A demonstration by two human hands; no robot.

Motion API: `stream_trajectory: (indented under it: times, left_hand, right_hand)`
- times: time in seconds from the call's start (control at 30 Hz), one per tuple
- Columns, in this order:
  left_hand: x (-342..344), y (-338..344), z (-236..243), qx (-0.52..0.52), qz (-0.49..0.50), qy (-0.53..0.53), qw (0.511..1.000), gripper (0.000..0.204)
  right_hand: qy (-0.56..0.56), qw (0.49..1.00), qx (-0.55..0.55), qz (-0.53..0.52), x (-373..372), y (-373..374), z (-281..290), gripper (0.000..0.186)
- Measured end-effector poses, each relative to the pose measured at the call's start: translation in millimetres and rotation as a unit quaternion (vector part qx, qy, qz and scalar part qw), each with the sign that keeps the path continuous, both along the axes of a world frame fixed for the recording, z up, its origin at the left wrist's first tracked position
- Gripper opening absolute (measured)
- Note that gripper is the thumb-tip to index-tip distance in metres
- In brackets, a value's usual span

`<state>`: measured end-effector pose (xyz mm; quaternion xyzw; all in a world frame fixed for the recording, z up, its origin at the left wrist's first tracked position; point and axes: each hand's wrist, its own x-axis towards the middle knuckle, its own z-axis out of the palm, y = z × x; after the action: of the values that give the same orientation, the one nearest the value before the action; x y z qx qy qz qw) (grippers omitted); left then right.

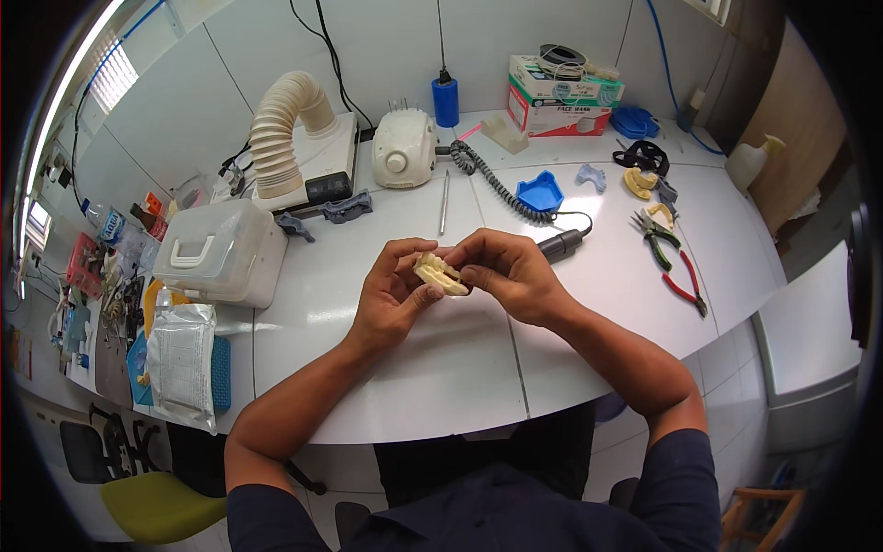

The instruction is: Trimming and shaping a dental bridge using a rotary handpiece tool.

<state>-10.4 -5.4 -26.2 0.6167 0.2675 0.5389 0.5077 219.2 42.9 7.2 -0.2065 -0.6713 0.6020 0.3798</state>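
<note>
A pale yellow dental cast (438,276) with a row of teeth is held above the white worktable (441,386), tilted. My left hand (391,299) is closed round its left side, with the thumb at its lower edge. My right hand (517,278) pinches the cast's right end between thumb and fingers. A dark red bit shows there, partly hidden by the fingers. Just beyond my right hand lies a dark handpiece (563,245) on a coiled cord. Past both hands, a slim metal instrument (445,204) lies on the table.
A white control unit (405,152) and ribbed suction hose (276,133) stand at the back. A lidded plastic box (221,253) and silver pouch (181,354) are left. Right lie a blue tray (541,191), more casts (639,182), green-handled pliers (658,244) and red-handled pliers (688,283).
</note>
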Motion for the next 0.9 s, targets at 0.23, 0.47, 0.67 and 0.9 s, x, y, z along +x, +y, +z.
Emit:
stream_trajectory:
  times: [0.23, 0.47, 0.67, 0.9]
  left_hand:
    - [-1.4, 0.6, -0.2, -0.010, 0.001, 0.003, 1.000, 0.051]
    - [0.2, 2.4, -2.2, -0.006, 0.008, -0.017, 1.000, 0.050]
    - [2.1, 2.1, -2.3, -0.005, 0.032, -0.018, 0.999, 0.050]
    - [0.8, 0.6, -1.6, -0.015, 0.031, 0.004, 0.999, 0.052]
  right_hand:
    - [-0.006, 1.000, -0.015, 0.010, 1.4, 1.1, 0.4, 0.017]
    - [0.004, 1.000, -0.024, 0.020, 3.9, 4.6, -0.8, 0.016]
    - [0.002, 1.000, 0.001, 0.002, 5.3, 4.8, -2.0, 0.017]
    - [0.006, 1.000, -0.008, -0.004, 1.5, 4.1, -5.7, 0.028]
